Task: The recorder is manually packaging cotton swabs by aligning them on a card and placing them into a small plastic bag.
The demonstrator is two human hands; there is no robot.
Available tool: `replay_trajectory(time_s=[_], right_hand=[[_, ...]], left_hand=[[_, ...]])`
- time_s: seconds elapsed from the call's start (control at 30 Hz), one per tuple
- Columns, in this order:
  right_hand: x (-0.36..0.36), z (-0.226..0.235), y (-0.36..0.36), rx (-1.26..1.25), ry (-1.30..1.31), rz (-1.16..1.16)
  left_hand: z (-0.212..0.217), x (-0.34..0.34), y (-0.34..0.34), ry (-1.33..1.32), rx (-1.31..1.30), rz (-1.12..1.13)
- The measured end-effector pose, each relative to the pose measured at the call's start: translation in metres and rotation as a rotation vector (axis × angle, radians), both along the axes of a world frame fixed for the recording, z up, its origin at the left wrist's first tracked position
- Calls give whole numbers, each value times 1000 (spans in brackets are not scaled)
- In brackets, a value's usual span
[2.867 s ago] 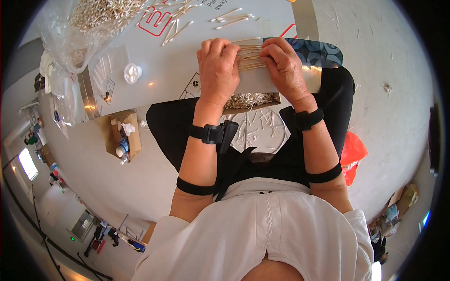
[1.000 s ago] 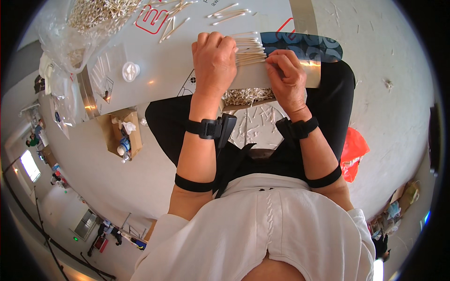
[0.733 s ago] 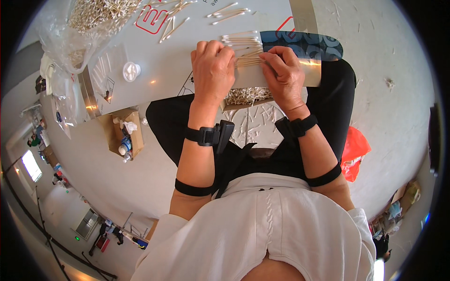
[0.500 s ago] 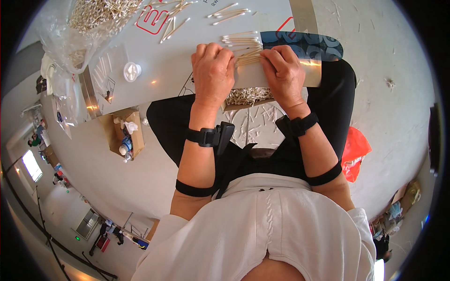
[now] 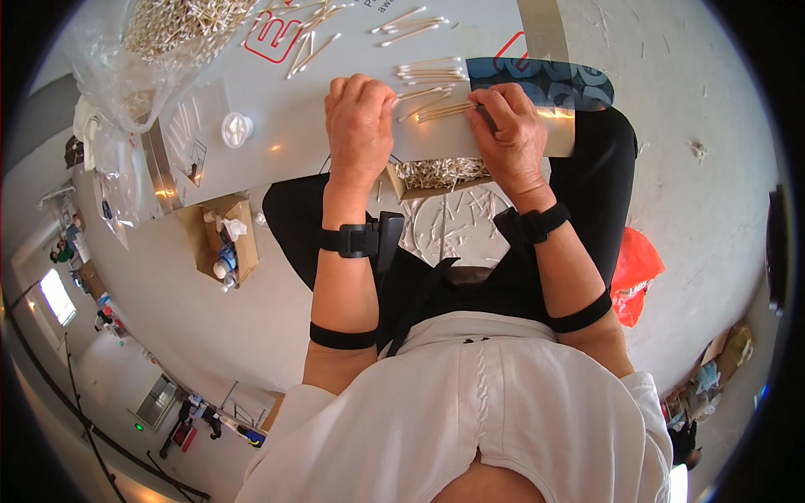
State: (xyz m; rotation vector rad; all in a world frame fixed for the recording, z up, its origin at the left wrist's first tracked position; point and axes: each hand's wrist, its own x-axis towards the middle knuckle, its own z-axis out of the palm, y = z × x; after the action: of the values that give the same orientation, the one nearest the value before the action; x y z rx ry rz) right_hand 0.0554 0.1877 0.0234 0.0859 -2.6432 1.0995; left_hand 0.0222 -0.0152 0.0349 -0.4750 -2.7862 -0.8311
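Cotton swabs lie in a loose row on the grey printed board in front of me. My left hand is closed, thumb and fingers pinched at the left tip of a cotton swab. On the other side my right hand is closed on the right ends of a few cotton swabs, whose left ends point toward my left hand. Just beyond, several more swabs lie side by side, touching the dark translucent film.
A plastic bag full of swabs stands at the far left, near a small white tub. Below the board's near edge sits a box of swabs. An open carton stands on the floor, a red bag right.
My left hand has moved left, away from my right hand, leaving a gap with swabs showing between them. My right hand stays nearly in place.
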Motion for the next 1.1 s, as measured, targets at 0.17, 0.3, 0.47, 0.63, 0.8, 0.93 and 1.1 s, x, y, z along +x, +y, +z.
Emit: replay_trajectory(time_s=[0.17,0.3,0.47,0.63,0.8,0.93,1.1], right_hand=[[0,0,-1,5,2,8],[0,-1,-1,12,5,5],[0,-4,1,-70,-1,-6],[0,-8,2,-135,32,-7],[1,-8,3,-213,37,2],[0,-9,2,-213,63,2],[0,-11,2,-195,60,8]], left_hand=[[0,-3,22,23,-88,-50],[-2,-7,31,41,-110,-103],[-2,-6,28,51,29,-18],[3,-12,33,41,61,-12],[4,-21,35,0,-76,-103],[5,-27,36,-8,-171,-152],[9,-31,32,-3,-104,-240]])
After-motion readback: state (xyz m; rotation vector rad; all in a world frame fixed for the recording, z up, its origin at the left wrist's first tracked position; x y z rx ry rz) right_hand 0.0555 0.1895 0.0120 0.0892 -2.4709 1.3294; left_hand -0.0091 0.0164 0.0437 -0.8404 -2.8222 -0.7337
